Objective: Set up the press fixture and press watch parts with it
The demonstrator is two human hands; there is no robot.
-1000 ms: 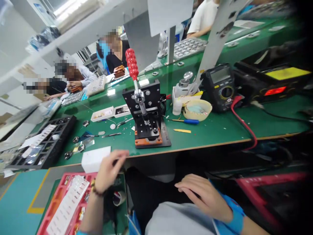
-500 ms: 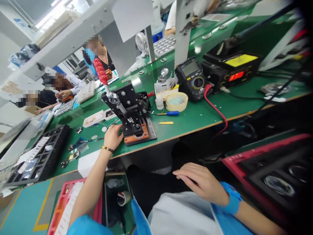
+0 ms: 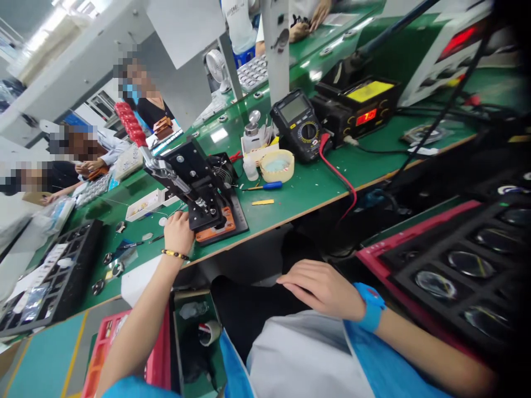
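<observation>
A black hand press [image 3: 193,177] with a raised red handle [image 3: 130,126] stands at the bench's front edge. Its base carries an orange fixture plate [image 3: 215,228] under the black press head. My left hand [image 3: 178,235], with a beaded bracelet at the wrist, lies against the left side of this base. Its fingertips are mostly hidden, so whether it grips anything does not show. Over my lap rests my right hand [image 3: 319,284], palm down, fingers stretched out and holding nothing. A blue band [image 3: 370,307] circles that wrist.
Right of the press are a blue screwdriver [image 3: 265,186], a round cream dish [image 3: 277,166], a multimeter [image 3: 298,124] and a soldering station [image 3: 360,108]. Watch parts [image 3: 118,269] and a black compartment tray [image 3: 53,276] lie left. A red-edged tray [image 3: 423,226] stands low right. Co-workers sit opposite.
My view has turned to the right, so the bench items sit further left and more of the red-edged tray shows. Both hands stay in about the same places.
</observation>
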